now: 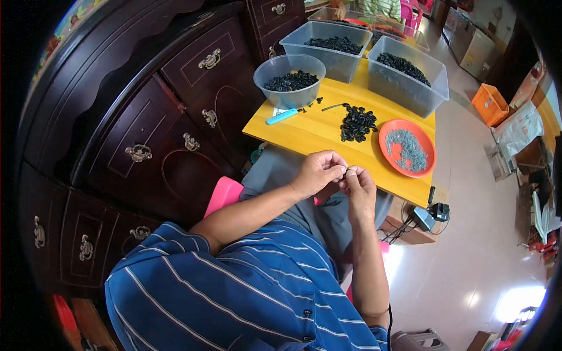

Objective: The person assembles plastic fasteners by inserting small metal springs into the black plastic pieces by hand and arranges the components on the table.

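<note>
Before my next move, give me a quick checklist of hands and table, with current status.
1. Left hand and right hand both in view: ok, fingertips pinched together just off the table edge.
2. Small dark piece between them identifiable: cannot tell, the fingers mostly cover it.
3. Red-orange plate fully on the table: ok, its grey pieces inside.
4. Black pile apart from the plate: ok.
5. Blue-handled tool clear of the pile: ok.
6. No strays near the round tub: not ok, dark bits lie beside it.
</note>
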Motion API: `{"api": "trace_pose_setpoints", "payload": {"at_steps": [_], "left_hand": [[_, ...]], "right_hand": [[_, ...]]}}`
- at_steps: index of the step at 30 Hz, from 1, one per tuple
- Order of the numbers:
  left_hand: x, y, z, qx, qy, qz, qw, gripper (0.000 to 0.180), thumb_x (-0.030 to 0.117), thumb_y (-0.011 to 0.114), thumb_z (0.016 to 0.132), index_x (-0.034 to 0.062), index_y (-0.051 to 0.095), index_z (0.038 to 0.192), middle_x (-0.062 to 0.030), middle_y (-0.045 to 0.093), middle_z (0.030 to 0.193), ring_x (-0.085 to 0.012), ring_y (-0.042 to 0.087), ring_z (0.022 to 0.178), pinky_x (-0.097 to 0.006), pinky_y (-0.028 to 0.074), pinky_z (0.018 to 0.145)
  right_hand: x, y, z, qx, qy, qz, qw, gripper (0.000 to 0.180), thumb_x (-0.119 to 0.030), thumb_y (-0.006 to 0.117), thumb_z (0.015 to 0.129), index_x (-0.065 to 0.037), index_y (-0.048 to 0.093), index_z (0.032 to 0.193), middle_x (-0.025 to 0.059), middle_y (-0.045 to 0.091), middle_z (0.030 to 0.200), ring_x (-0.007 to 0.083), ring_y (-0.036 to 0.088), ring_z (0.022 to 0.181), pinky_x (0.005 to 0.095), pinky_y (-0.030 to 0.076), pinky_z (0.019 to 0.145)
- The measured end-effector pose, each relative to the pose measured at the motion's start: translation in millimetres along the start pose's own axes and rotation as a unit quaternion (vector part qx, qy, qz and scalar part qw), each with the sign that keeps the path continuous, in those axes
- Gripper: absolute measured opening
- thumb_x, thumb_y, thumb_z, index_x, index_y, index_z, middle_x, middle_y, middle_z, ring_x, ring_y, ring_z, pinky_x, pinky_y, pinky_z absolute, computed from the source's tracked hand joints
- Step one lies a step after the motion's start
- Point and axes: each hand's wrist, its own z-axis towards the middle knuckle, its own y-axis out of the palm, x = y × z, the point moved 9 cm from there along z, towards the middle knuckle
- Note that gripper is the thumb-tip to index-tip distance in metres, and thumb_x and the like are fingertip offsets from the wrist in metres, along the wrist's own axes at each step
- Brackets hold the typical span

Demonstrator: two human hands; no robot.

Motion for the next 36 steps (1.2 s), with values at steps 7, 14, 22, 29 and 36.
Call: {"api": "trace_pose_setpoints", "payload": {"at_steps": [7, 14, 22, 29, 36], "left_hand": [[13, -10, 4, -0.01, -0.012, 0.101, 0.995, 0.008, 0.003, 0.062, 0.096, 0.0013, 0.067, 0.103, 0.0011, 0.066, 0.088, -0.0041, 0.06, 0.075, -0.021, 0.053, 0.069], [23, -5, 5, -0.034, 0.034, 0.119, 0.992, 0.009, -0.001, 0.064, 0.093, 0.0009, 0.065, 0.102, 0.0019, 0.064, 0.087, -0.0029, 0.058, 0.075, -0.021, 0.052, 0.068], [27, -2, 4, -0.034, 0.066, 0.171, 0.982, 0.01, -0.002, 0.064, 0.092, 0.0009, 0.063, 0.101, 0.0023, 0.062, 0.086, -0.003, 0.058, 0.076, -0.021, 0.052, 0.069], [28, 0, 5, -0.032, 0.081, 0.196, 0.977, 0.01, -0.002, 0.064, 0.091, 0.0008, 0.063, 0.1, 0.0019, 0.062, 0.083, -0.0033, 0.058, 0.075, -0.022, 0.052, 0.067], [30, 8, 9, -0.044, 0.076, 0.209, 0.974, 0.011, -0.003, 0.064, 0.091, 0.0002, 0.064, 0.101, 0.0012, 0.064, 0.083, -0.0041, 0.06, 0.075, -0.021, 0.053, 0.067]], "right_hand": [[-11, -1, -2, 0.015, -0.033, -0.055, 0.998, 0.011, -0.014, 0.057, 0.105, -0.004, 0.06, 0.102, -0.0002, 0.063, 0.088, 0.0074, 0.057, 0.071, 0.0217, 0.047, 0.066], [-13, -3, -2, 0.026, -0.07, -0.093, 0.993, 0.009, -0.01, 0.062, 0.102, -0.002, 0.063, 0.103, -0.0008, 0.063, 0.087, 0.0065, 0.058, 0.073, 0.0208, 0.049, 0.064], [-17, -1, -4, 0.03, -0.065, -0.105, 0.992, 0.01, -0.01, 0.063, 0.101, -0.001, 0.064, 0.104, 0.0001, 0.064, 0.088, 0.0065, 0.058, 0.074, 0.0209, 0.05, 0.066], [-14, -2, -3, 0.033, -0.063, -0.11, 0.991, 0.008, -0.009, 0.063, 0.1, -0.001, 0.065, 0.103, -0.0003, 0.065, 0.086, 0.0065, 0.058, 0.073, 0.0209, 0.05, 0.066], [-12, -10, -1, 0.049, -0.058, -0.106, 0.991, 0.008, -0.009, 0.063, 0.101, -0.002, 0.065, 0.102, -0.001, 0.064, 0.085, 0.0064, 0.058, 0.071, 0.0207, 0.047, 0.065]]}}
